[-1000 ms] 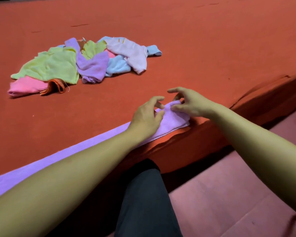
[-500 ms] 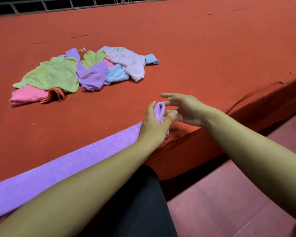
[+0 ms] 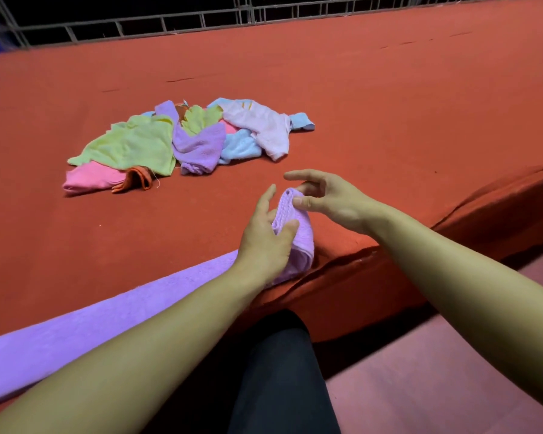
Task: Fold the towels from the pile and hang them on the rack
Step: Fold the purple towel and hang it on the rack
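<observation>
A long purple towel [image 3: 85, 324] lies folded into a narrow strip along the near edge of the red surface. Its right end is lifted and turned back over itself. My left hand [image 3: 264, 239] grips that raised end from the left, thumb on its front. My right hand [image 3: 326, 198] pinches the top of the raised end between thumb and fingers. A pile of towels [image 3: 182, 142] in yellow-green, purple, pink, blue and pale pink lies farther back on the left.
The red carpeted platform [image 3: 389, 114] stretches wide, with a raised fold at its right front edge. A metal railing [image 3: 201, 20] runs along the far side. My dark trouser leg [image 3: 279, 371] is below, over a pinkish floor.
The towel's right end lay flat under both hands; my left hand lifted it and folded it back, and my right hand now pinches its top. The view has tilted up.
</observation>
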`<act>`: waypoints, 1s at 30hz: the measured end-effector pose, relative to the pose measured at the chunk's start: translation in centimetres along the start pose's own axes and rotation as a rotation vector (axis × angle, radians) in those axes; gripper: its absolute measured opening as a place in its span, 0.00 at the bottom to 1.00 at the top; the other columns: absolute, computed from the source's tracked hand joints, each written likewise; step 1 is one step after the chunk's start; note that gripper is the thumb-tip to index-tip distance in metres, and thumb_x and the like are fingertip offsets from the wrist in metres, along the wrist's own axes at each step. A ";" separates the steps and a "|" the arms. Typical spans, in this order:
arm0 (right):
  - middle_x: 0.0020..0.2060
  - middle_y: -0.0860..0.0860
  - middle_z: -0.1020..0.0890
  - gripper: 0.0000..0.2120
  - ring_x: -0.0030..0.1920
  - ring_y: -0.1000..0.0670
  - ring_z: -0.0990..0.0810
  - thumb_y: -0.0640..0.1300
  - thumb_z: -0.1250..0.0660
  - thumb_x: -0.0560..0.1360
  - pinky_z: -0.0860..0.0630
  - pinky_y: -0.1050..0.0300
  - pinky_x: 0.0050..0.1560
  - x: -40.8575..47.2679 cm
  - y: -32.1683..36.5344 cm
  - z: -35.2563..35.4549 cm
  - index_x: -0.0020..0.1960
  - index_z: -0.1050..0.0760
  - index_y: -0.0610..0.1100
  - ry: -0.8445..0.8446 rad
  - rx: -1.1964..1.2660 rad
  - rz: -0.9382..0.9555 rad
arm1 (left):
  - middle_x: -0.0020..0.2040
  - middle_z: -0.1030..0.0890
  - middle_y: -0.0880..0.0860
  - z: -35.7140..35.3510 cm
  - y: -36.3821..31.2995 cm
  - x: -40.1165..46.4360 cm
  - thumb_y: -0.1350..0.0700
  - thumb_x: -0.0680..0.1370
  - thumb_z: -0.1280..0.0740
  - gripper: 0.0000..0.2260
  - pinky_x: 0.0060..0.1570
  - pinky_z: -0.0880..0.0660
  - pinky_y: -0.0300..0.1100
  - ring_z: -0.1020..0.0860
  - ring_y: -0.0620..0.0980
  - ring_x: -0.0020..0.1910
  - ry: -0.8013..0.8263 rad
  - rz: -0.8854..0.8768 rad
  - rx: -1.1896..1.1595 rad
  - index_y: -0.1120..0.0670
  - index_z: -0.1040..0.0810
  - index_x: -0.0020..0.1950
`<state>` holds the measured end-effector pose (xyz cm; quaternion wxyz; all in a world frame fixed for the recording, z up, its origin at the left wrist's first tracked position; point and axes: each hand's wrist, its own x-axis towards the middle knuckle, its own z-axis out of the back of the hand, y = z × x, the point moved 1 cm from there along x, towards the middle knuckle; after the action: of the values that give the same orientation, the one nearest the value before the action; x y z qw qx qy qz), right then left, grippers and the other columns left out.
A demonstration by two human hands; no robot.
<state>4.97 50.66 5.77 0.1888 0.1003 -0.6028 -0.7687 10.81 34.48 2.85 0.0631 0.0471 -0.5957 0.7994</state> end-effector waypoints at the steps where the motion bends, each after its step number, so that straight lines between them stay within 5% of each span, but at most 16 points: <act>1: 0.44 0.51 0.20 0.23 0.46 0.58 0.21 0.34 0.31 0.76 0.26 0.66 0.52 0.3 0.3 -0.5 0.70 0.29 0.43 0.001 0.015 0.011 | 0.61 0.19 0.49 0.5 -0.1 -0.1 0.61 0.79 0.33 0.32 0.66 0.28 0.48 0.21 0.46 0.60 -0.016 -0.005 -0.015 0.47 0.43 0.79; 5: 0.43 0.51 0.20 0.24 0.46 0.56 0.21 0.35 0.30 0.75 0.25 0.60 0.54 2.3 1.9 -3.4 0.69 0.29 0.44 0.039 0.083 0.052 | 0.54 0.20 0.37 3.5 -0.5 -1.5 0.62 0.79 0.33 0.34 0.63 0.27 0.44 0.20 0.40 0.56 -0.101 -0.018 -0.075 0.43 0.46 0.79; 9: 0.44 0.53 0.18 0.23 0.47 0.54 0.22 0.38 0.27 0.73 0.25 0.56 0.54 4.7 4.4 -9.3 0.66 0.27 0.49 0.146 -0.034 0.134 | 0.59 0.18 0.44 9.0 0.8 -3.9 0.54 0.75 0.32 0.36 0.63 0.26 0.57 0.19 0.44 0.56 -0.228 0.013 -0.149 0.41 0.45 0.78; 13: 0.44 0.53 0.19 0.24 0.44 0.60 0.22 0.39 0.26 0.73 0.26 0.61 0.50 7.0 6.8 -17.1 0.67 0.27 0.47 0.260 -0.163 0.237 | 0.58 0.17 0.43 15.7 2.7 -7.4 0.57 0.76 0.33 0.36 0.63 0.27 0.61 0.19 0.49 0.55 -0.328 0.056 -0.135 0.40 0.47 0.77; 18: 0.44 0.54 0.20 0.22 0.44 0.61 0.22 0.39 0.26 0.73 0.27 0.61 0.50 9.1 8.3 -27.2 0.66 0.27 0.46 0.410 -0.225 0.336 | 0.55 0.20 0.38 23.6 4.5 -12.0 0.65 0.78 0.32 0.37 0.57 0.27 0.32 0.21 0.34 0.52 -0.443 0.126 -0.021 0.48 0.48 0.79; 20: 0.45 0.54 0.20 0.22 0.44 0.59 0.22 0.40 0.26 0.73 0.26 0.59 0.51 9.8 8.5 -31.2 0.65 0.26 0.46 0.461 -0.239 0.356 | 0.54 0.23 0.35 26.4 5.2 -14.2 0.64 0.77 0.30 0.39 0.56 0.28 0.29 0.23 0.29 0.52 -0.476 0.178 0.070 0.48 0.49 0.79; 25: 0.45 0.55 0.20 0.21 0.41 0.64 0.23 0.42 0.26 0.74 0.27 0.65 0.49 10.8 8.7 -40.3 0.65 0.26 0.47 0.571 -0.262 0.405 | 0.65 0.24 0.50 32.8 7.8 -18.7 0.57 0.76 0.29 0.38 0.64 0.28 0.46 0.23 0.49 0.62 -0.583 0.335 0.229 0.42 0.47 0.78; 30: 0.42 0.58 0.21 0.21 0.38 0.66 0.24 0.43 0.25 0.73 0.29 0.70 0.45 11.5 9.5 -48.1 0.64 0.25 0.45 0.611 -0.289 0.450 | 0.62 0.24 0.51 38.2 9.1 -22.4 0.53 0.74 0.30 0.34 0.58 0.24 0.47 0.20 0.52 0.53 -0.666 0.413 0.318 0.40 0.42 0.76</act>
<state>14.45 1.26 3.57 0.5349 0.1620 -0.4116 -0.7199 31.46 -5.66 1.79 -0.3023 0.1918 -0.4498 0.8182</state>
